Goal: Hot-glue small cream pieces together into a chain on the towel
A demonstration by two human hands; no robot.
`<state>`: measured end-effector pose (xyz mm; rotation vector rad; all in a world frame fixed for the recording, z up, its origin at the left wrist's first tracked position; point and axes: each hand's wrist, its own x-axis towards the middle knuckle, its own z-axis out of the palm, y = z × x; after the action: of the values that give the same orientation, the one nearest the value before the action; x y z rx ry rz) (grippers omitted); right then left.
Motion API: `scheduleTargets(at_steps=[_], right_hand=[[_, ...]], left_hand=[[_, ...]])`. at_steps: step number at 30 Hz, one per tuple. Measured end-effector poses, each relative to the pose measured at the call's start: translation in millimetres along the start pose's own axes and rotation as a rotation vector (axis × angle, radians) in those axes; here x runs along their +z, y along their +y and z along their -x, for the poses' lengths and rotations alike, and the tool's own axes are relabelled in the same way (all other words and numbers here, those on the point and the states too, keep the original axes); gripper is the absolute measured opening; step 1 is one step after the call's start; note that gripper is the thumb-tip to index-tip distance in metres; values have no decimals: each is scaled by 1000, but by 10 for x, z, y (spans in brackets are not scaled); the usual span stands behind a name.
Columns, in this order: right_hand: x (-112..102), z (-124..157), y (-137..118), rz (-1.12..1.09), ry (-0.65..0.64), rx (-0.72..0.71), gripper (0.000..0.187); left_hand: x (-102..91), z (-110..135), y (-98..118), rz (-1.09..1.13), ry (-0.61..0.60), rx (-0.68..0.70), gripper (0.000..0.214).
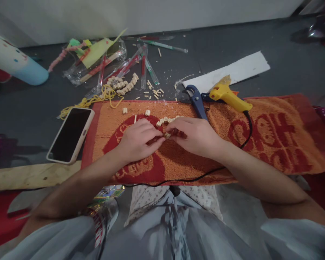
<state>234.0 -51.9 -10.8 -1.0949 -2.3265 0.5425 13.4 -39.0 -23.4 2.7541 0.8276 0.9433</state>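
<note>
My left hand (141, 140) and my right hand (196, 137) meet over an orange and red towel (189, 166). Their fingertips pinch a small bundle of short wooden stick pieces (167, 135) between them. Just behind the fingers lies a curved row of joined stick pieces (166, 121), partly covered by my right hand. Two small wooden bundles sit on the towel beyond my left hand, one at the left (125, 111) and one nearer the middle (147, 113). A short loose stick (135, 119) is close to my left knuckles.
A yellow glue gun (230, 95) with a black cord and a blue-handled cutter (197, 101) lie at the right, by a white board (233, 72). A phone (70, 135) rests at left. Behind are yellow string (105, 94), plastic-wrapped sticks (143, 68) and a tumbler (18, 61).
</note>
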Motion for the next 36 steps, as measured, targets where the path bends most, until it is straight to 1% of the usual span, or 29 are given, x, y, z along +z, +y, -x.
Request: scheduleTargets(at_steps=[3, 9, 12, 15, 17, 19, 22, 24, 27, 29, 31, 33, 36], right_hand=[[2, -9, 11, -46, -10, 22, 19], [5, -12, 11, -111, -30, 10, 20], [25, -14, 9, -108, -56, 14, 18], [53, -15, 14, -77, -63, -22, 14], [62, -15, 16, -56, -66, -60, 11], [58, -15, 16, -41, -60, -90, 11], [30, -17, 18, -56, 3, -99, 15], [8, -26, 24, -125, 59, -65, 13], [-14, -48, 41, -357, 98, 62, 7], [-15, -64, 56, -543, 111, 150, 13], [-9, -78, 72, -695, 130, 200, 20], [-3, -89, 84, -796, 147, 217, 26], [-7, -102, 95, -886, 166, 225, 30]], left_hand=[[2, -1, -12, -3, -38, -6, 15], [-9, 9, -38, -45, -122, -11, 18], [-5, 13, -43, -53, -138, 14, 19], [-7, 13, -36, -48, -134, 41, 19], [-19, 10, -21, -39, -109, 68, 18], [-40, 4, 4, -24, -82, 120, 19], [-79, -6, 52, -13, -105, 261, 27], [-100, -11, 79, -26, -157, 336, 34], [-112, -12, 91, -45, -176, 369, 37], [-110, -8, 85, -46, -147, 364, 36], [-107, -5, 75, -58, -118, 354, 35], [-106, -4, 69, -82, -97, 344, 37], [-106, -5, 64, -114, -83, 329, 37]])
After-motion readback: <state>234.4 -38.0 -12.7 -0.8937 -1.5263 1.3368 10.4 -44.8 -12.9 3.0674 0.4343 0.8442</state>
